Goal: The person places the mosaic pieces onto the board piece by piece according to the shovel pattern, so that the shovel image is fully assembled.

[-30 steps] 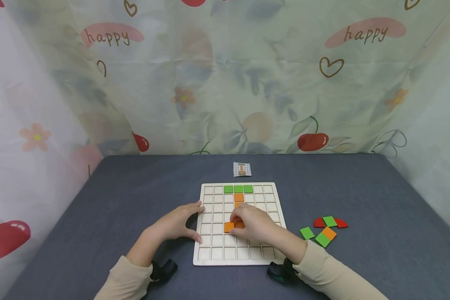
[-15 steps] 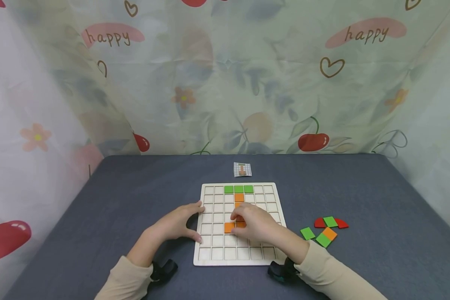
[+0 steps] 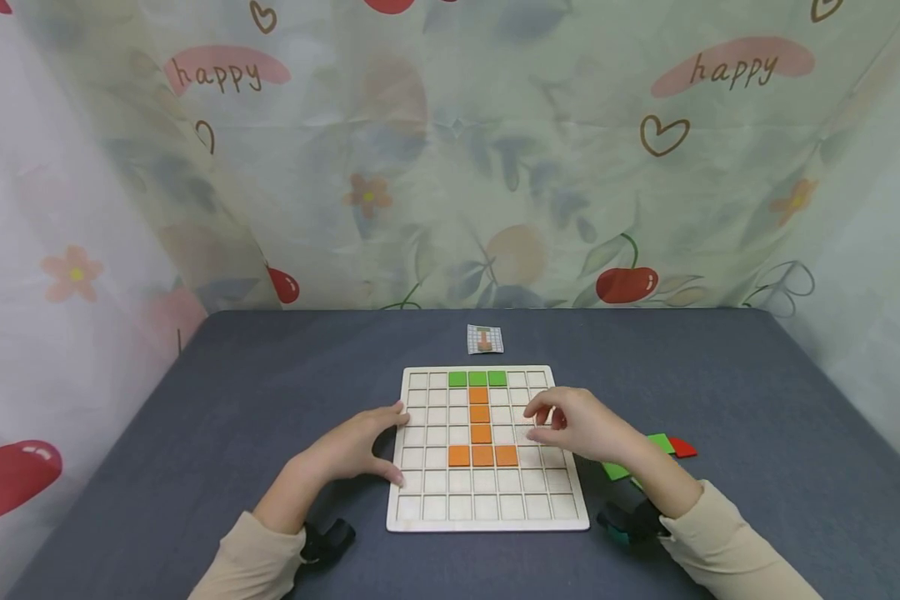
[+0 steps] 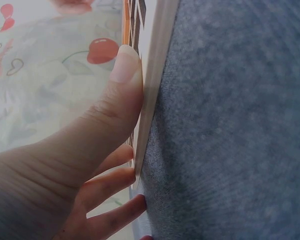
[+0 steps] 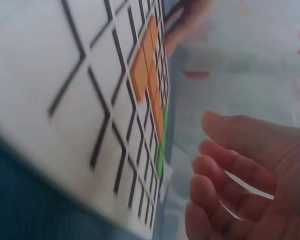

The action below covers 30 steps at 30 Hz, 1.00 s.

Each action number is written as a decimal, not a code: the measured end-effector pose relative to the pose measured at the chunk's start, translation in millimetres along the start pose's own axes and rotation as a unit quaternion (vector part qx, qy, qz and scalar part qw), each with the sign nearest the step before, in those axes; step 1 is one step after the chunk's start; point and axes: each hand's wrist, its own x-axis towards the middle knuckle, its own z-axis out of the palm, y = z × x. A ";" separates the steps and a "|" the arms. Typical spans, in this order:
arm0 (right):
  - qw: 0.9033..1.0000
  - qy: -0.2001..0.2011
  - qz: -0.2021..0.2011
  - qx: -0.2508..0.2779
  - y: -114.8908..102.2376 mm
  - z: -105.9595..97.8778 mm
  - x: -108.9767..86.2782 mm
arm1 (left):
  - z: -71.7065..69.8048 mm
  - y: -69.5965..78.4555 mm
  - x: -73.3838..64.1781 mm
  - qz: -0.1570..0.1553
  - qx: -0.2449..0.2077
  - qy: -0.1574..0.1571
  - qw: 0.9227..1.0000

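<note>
A white wooden grid board lies on the table. Green square tiles fill part of its top row. Below them, orange tiles form a column, ending in a wider row of orange tiles. My left hand touches the board's left edge with thumb and fingertips spread apart; in the left wrist view the thumb rests along that edge. Above the board's right side hovers my right hand, fingers loosely bent. The right wrist view shows nothing between its fingertips.
Right of the board lie loose green tiles and a red rounded piece, partly hidden by my right forearm. A small printed pattern card lies behind the board. A patterned curtain hangs beyond the table.
My right hand has let go of the orange tile at the right end of the lower row and moved right and slightly up. The left hand stays put.
</note>
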 end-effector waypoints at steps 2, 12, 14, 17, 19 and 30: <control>1.000 -0.001 0.008 0.001 8.5 -8.6 -5.4 | -0.8 0.4 -0.9 0.008 0.007 0.001 1.000; 0.998 -0.029 0.050 -0.013 52.9 -43.4 -33.8 | 0.5 0.2 0.4 -0.009 0.004 0.003 1.000; 0.997 -0.051 0.061 0.003 59.4 -49.6 -40.0 | 0.7 0.5 0.5 -0.011 0.007 0.003 1.000; 0.992 -0.091 0.077 0.036 69.0 -57.5 -48.6 | 0.7 0.6 0.6 -0.011 0.006 0.003 1.000; 0.987 -0.118 0.085 0.062 75.4 -61.5 -54.1 | 1.0 0.0 1.0 -0.010 0.006 0.003 1.000; 0.966 -0.209 0.063 0.142 95.6 -71.6 -75.4 | 0.8 0.3 1.0 -0.012 0.005 0.003 1.000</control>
